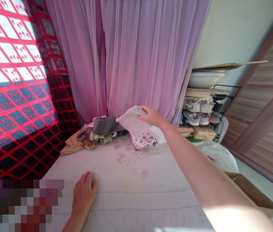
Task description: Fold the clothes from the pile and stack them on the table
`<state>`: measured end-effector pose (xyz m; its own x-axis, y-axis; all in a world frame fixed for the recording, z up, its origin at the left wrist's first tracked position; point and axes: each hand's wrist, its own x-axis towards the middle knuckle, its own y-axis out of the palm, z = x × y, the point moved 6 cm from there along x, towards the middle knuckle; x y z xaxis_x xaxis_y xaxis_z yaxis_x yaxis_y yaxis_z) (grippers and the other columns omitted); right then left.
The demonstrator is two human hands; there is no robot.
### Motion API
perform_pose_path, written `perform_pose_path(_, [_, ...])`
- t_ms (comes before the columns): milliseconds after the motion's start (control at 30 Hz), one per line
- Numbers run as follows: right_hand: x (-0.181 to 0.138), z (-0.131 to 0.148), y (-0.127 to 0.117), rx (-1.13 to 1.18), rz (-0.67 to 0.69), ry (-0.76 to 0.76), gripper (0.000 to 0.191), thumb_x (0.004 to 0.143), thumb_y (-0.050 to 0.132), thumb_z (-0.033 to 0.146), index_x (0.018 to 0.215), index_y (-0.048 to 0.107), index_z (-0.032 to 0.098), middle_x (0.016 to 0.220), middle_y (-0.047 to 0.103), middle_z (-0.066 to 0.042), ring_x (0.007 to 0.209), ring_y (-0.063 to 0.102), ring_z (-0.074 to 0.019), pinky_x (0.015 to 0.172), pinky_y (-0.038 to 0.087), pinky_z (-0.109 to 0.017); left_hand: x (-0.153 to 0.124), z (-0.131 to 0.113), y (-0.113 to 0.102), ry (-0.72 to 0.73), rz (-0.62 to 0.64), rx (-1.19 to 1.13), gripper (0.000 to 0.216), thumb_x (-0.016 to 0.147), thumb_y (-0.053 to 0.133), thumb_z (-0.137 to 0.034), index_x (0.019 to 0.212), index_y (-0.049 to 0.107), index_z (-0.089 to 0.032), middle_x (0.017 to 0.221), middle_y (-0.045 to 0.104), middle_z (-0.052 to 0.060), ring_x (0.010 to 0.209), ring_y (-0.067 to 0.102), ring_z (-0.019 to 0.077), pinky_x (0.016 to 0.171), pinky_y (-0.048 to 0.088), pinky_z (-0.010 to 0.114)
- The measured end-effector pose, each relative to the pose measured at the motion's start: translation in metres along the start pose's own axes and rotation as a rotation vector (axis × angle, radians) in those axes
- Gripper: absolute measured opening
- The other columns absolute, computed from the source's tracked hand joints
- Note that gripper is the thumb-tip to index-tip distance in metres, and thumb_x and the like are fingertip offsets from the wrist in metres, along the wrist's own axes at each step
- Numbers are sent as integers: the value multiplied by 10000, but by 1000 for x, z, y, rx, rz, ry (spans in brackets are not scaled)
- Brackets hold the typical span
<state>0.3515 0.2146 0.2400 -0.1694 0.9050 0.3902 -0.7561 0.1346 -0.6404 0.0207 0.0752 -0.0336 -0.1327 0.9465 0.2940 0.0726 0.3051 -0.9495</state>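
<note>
My right hand (152, 116) reaches to the far side of the white, faintly flowered surface (131, 175), its fingers closed on a pale folded garment (131, 120). The garment hangs over a small folded stack, where a white cloth with purplish shapes (143, 140) lies on top. To the right of that stack is a white folded cloth (158, 134), partly hidden by my forearm. On the left, a dark grey garment (104, 125) rests on a loose heap of brown, green and tan clothes (75, 142). Nearer to me, my left hand (84, 191) lies flat on the surface, holding nothing.
Purple curtains (146, 58) hang behind the clothes. A red-gridded curtain (15, 83) is at left. A rack with shoes (196, 111) stands at right, near a whitish plastic bag (221, 154) and an open cardboard box (255, 193). The lower left is pixelated.
</note>
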Motion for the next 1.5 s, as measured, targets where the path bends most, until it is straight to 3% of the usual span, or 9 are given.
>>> perform_pose_path(100, [15, -9, -5, -388, -40, -193, 499, 797, 547, 154, 1293, 527, 204, 1182, 640, -12, 1056, 568, -166, 934, 392, -289, 0, 3, 5, -2, -16, 8, 411, 926, 365, -314, 1211, 608, -145, 1345, 563, 125, 1231, 515, 274, 995, 429, 411])
perform_pose_path(233, [-16, -72, 37, -514, 63, -151, 524, 732, 538, 31, 1238, 576, 159, 1284, 604, -96, 1159, 518, -230, 1005, 341, -357, -1, 5, 10, 2, 1, 6, 436, 916, 358, -327, 1214, 612, -137, 1344, 561, 127, 1244, 502, 271, 1020, 412, 416])
perform_pose_path(333, [-53, -118, 73, -577, 166, -88, 486, 692, 532, 7, 1135, 640, 173, 1153, 674, -92, 1081, 564, -243, 947, 379, -362, -1, 6, 10, 14, 6, -4, 454, 916, 340, -328, 1218, 612, -127, 1341, 560, 135, 1249, 494, 274, 1028, 404, 421])
perform_pose_path(433, [-73, -138, 91, -624, 195, -62, 505, 707, 510, 25, 1170, 626, 192, 1200, 651, -83, 1113, 540, -250, 944, 366, -366, -2, 6, 10, 19, 0, -8, 460, 916, 334, -329, 1226, 608, -128, 1345, 558, 134, 1257, 484, 277, 1030, 399, 423])
perform_pose_path(900, [-85, -133, 110, -701, 175, -116, 505, 731, 483, 32, 1186, 608, 214, 1238, 619, -64, 1133, 507, -215, 987, 314, -354, -3, 3, 8, 4, 29, 9, 430, 919, 372, -305, 1247, 596, -143, 1363, 547, 126, 1274, 473, 274, 1041, 382, 413])
perform_pose_path(1067, [-95, -126, 113, -765, -1, -113, 576, 729, 503, 43, 1276, 559, 215, 1385, 517, -103, 1291, 399, -253, 1077, 229, -450, -2, 4, 10, -5, 35, -2, 410, 919, 393, -290, 1247, 598, -155, 1374, 540, 126, 1287, 459, 276, 1044, 375, 423])
perform_pose_path(1233, [-145, -114, 131, -685, -332, -92, 565, 804, 461, 104, 1361, 484, 198, 1467, 419, -117, 1373, 306, -264, 1109, 225, -475, -1, 1, 8, -13, 62, -14, 404, 917, 417, -303, 1258, 590, -171, 1385, 532, 122, 1300, 444, 270, 1049, 363, 423])
perform_pose_path(1367, [-195, -113, 173, -514, -304, -85, 541, 781, 452, 103, 1308, 536, 195, 1432, 450, -114, 1347, 363, -253, 1072, 339, -434, -2, -3, 2, -28, 73, -9, 404, 922, 411, -291, 1262, 584, -158, 1388, 525, 128, 1301, 438, 270, 1054, 351, 424])
perform_pose_path(1500, [-221, -113, 201, -314, -310, 5, 492, 758, 434, 119, 1212, 611, 187, 1371, 513, -121, 1272, 463, -241, 1036, 412, -412, -4, -7, -3, -46, 72, -7, 395, 928, 408, -277, 1269, 577, -168, 1394, 520, 120, 1306, 432, 264, 1059, 342, 420])
